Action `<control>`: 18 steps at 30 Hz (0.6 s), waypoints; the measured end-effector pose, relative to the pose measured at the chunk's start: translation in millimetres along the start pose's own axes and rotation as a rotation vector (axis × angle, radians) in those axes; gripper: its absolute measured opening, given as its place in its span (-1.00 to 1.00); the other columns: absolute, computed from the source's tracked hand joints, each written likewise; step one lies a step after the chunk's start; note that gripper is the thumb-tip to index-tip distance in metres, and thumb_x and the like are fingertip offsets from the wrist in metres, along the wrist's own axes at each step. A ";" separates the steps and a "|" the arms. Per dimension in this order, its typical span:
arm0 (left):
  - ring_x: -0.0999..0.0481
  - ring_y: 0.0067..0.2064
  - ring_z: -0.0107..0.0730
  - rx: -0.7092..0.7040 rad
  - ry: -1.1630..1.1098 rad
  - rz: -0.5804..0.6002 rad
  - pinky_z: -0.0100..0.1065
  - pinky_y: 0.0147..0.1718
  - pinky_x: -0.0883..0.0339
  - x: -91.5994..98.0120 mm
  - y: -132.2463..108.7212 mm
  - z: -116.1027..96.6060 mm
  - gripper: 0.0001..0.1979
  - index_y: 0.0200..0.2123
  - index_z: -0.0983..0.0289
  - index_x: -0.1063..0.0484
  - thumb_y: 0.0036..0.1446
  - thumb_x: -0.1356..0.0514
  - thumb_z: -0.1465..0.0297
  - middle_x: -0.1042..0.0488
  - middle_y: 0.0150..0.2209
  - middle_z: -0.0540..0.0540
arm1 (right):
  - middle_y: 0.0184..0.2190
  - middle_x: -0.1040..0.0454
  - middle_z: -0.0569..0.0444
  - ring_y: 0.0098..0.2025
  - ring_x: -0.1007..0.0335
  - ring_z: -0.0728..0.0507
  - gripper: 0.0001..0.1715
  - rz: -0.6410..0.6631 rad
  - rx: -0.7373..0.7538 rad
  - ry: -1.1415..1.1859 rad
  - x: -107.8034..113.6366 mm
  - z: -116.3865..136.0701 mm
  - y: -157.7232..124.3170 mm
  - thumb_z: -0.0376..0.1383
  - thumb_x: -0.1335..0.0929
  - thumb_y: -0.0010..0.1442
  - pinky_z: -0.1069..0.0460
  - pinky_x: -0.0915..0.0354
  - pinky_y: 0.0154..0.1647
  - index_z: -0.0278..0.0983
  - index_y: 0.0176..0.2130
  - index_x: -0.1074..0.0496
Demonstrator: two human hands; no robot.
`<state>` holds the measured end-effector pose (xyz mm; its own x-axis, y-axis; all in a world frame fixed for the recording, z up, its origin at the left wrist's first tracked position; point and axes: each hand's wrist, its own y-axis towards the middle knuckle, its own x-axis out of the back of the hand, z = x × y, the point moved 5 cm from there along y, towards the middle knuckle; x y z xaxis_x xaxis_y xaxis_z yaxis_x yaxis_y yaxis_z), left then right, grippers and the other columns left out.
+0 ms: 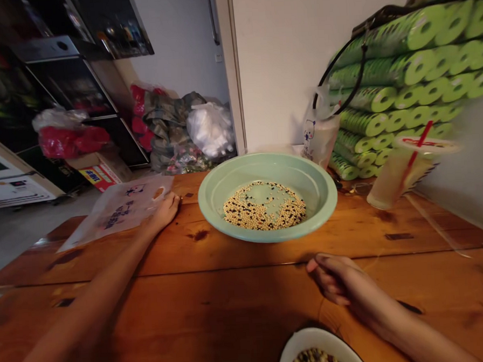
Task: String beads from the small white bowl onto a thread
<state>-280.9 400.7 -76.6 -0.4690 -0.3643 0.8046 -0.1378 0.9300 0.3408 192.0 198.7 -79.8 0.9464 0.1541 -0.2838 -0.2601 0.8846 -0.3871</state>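
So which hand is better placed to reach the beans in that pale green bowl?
Probably the left hand: it rests on the printed plastic bag, right beside the green bowl's rim. The right hand lies curled on the wooden table farther back, closer to the white bowl.

From here I read a strip of bare wood on the reddish-brown plank bench point(215, 296), running between the wide pale-green plastic basin point(327, 195) and the white bowl point(314, 336) at the near edge. The right hand point(333, 279) has room along it. The left hand point(164, 213) sits just beside the basin, on a translucent printed plastic bag point(119, 209). Rightward, a clear plastic cup with a red straw point(399, 178) stands in the way of the stacked green-wrapped paper rolls point(368, 120).
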 end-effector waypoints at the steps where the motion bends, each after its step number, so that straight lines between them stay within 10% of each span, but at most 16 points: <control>1: -0.49 -0.12 -0.28 -0.012 -0.001 0.009 -0.13 -0.13 -0.42 0.3 -6.1 -3.7 -0.72 -0.05 0.32 -0.39 0.26 -0.14 0.27 -0.45 -0.09 0.14 | -0.67 0.08 0.34 -0.66 0.33 0.11 -0.61 0.005 0.010 -0.005 -1.5 0.5 -0.2 -0.05 -0.36 0.07 0.13 0.36 -0.69 -0.35 -0.39 -0.39; 11: -0.50 -0.11 -0.27 -0.058 -0.030 0.043 -0.13 -0.12 -0.43 3.0 -62.4 -35.7 -0.73 -0.07 0.33 -0.40 0.26 -0.13 0.28 -0.47 -0.09 0.14 | -0.66 0.03 0.33 -0.68 0.25 0.12 -0.64 0.070 0.040 -0.043 -10.7 0.4 -4.5 -0.07 -0.34 0.06 0.14 0.35 -0.68 -0.35 -0.39 -0.38; 18: -0.49 -0.10 -0.25 0.036 0.067 -0.089 -0.12 -0.14 -0.44 12.4 -23.1 -23.9 -0.68 0.00 0.32 -0.36 0.25 -0.15 0.29 -0.44 -0.04 0.16 | -0.67 0.03 0.34 -0.69 0.25 0.13 -0.66 0.103 0.076 -0.063 -10.6 0.1 -2.8 -0.09 -0.32 0.08 0.12 0.36 -0.68 -0.35 -0.40 -0.38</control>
<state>-262.7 373.6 -62.8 -0.3940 -0.4466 0.8033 -0.2081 0.8947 0.3953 182.8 194.6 -75.7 0.9262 0.2708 -0.2623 -0.3433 0.8933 -0.2902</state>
